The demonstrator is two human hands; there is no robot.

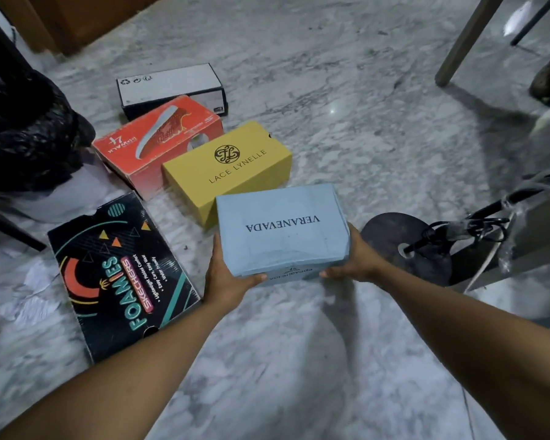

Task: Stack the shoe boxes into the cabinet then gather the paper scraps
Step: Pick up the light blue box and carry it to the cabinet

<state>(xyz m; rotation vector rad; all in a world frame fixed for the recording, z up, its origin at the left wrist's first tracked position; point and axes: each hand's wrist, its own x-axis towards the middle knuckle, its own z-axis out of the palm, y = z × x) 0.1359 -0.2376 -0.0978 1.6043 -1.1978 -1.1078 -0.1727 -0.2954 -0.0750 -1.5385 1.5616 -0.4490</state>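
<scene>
The light blue shoe box [281, 230] sits between both hands: left hand [224, 274] grips its left side, right hand [354, 258] its right, apparently clear of the floor [346, 122].

Head-worn view looks steeply down, seemingly close above the floor [331, 100].

Grey-veined marble floor [346, 74] is spreading everywhere, catching a small glint [331, 111] far beyond the right hand [356, 255]. Brown wooden furniture [77, 17] is standing far beyond the left hand [226, 274], with a black plastic bag [23, 128] slumping well to its left. A round black stand base [391, 236] is sitting just right of the right hand.
</scene>
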